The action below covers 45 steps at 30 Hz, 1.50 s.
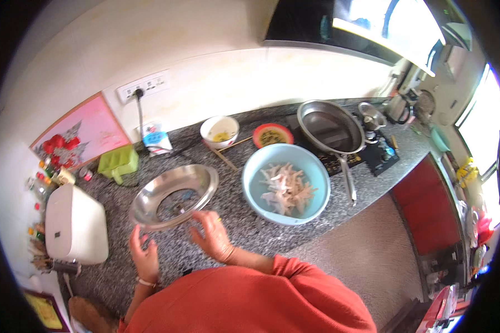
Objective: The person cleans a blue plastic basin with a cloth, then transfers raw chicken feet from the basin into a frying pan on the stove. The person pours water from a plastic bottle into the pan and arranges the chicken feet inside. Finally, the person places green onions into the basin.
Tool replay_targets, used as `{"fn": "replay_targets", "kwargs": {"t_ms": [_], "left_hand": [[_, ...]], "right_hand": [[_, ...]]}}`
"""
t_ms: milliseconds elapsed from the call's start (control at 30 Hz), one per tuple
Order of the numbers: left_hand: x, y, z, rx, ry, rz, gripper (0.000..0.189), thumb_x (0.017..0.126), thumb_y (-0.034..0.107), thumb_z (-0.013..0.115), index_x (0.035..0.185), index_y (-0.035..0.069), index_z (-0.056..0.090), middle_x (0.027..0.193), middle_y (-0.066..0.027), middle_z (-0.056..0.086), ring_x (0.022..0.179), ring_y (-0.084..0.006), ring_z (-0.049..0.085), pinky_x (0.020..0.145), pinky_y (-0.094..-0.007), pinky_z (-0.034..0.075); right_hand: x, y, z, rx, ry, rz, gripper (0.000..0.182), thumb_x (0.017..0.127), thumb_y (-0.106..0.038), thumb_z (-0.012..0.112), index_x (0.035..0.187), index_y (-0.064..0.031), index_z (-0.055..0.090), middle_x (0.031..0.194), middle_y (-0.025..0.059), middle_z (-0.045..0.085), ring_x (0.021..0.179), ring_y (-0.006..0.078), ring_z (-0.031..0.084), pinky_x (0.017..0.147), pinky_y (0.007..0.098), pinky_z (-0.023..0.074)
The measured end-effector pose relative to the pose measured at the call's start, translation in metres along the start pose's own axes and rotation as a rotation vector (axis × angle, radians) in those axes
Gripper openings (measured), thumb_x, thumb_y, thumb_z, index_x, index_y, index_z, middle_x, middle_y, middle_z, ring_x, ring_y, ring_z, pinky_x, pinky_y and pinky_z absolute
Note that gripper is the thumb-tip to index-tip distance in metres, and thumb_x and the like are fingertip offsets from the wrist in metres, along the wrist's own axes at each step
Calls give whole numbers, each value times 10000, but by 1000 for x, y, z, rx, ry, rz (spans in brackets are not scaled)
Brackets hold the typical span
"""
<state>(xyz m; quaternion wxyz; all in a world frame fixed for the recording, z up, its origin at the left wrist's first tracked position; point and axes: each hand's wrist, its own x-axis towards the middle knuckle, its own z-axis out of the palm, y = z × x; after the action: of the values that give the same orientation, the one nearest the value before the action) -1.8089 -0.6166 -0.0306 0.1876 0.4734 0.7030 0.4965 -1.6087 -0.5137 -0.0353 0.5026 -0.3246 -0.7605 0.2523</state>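
A wide stainless steel pan lid [208, 179] with a see-through centre appears to lie on the speckled granite counter [229, 202] before me. My left hand [145, 256] is at its near left edge, fingers spread and nothing in them. At the near right edge is my right hand [214, 237], its fingers also apart and a ring on one of them. I cannot tell whether either fingertip touches the rim. To the right stands a light blue plastic basin [250, 195], with a heap of pale chicken feet [287, 187] inside.
Behind the basin are a white bowl [219, 123], chopsticks [225, 158] and a red-rimmed dish [289, 135] of chopped food in liquid. A frying pan [348, 177] rests on the cooktop. Leftward stand a green divided holder [118, 160] and a white appliance [79, 224].
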Motion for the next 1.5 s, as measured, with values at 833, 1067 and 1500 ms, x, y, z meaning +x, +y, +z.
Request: {"fn": "replay_targets", "kwargs": {"t_ms": [833,1067,1500], "left_hand": [[-11,15,11,153,52,105,585,808,-16,548,1360,70,375,1429,-175,257,1269,-304,374,980,-382,394],[-14,16,-7,266,52,114,554,799,-2,547,1333,59,410,1407,-185,308,1249,-313,396,965,-395,400],[-41,18,-58,154,251,32,471,871,74,550,1328,109,441,1437,-145,308,1305,-325,345,986,-406,416]], "right_hand": [[3,-8,2,-27,-208,-163,558,738,-50,656,1265,-46,474,1113,144,519,940,317,517,810,405,438],[0,-8,12,10,-218,-150,507,749,-84,673,1228,-58,510,1084,145,545,948,311,537,808,404,460],[69,-85,4,120,-624,-295,301,734,38,653,1026,-19,604,885,112,597,713,223,595,650,317,492]]}}
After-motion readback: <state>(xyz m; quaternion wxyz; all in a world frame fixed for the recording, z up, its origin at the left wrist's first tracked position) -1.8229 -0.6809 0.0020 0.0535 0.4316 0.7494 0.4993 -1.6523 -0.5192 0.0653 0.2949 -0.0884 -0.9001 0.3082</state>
